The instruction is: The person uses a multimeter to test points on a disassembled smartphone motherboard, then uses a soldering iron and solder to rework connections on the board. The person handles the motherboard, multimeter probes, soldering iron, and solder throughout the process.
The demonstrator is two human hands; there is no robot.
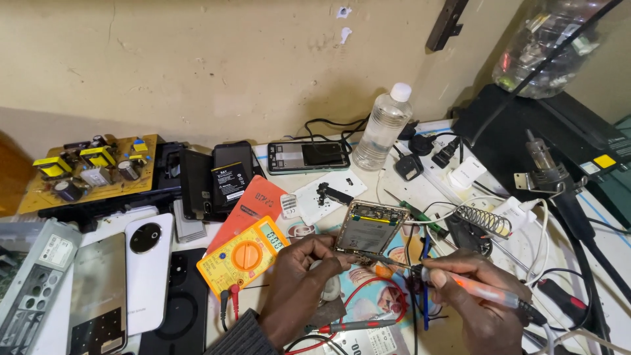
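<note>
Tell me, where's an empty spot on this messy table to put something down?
Hardly anywhere. The barest patch is the white tabletop at the far right, beside the black cables. Another small gap lies between the plastic bottle and the opened phone. Around the left hand, right hand and yellow multimeter, everything is crowded.

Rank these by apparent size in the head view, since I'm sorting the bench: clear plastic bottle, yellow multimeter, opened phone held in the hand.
1. Yellow multimeter and clear plastic bottle: look alike, and the bottle sits farther away, so unranked.
2. Opened phone, steadied by the left hand.
</note>
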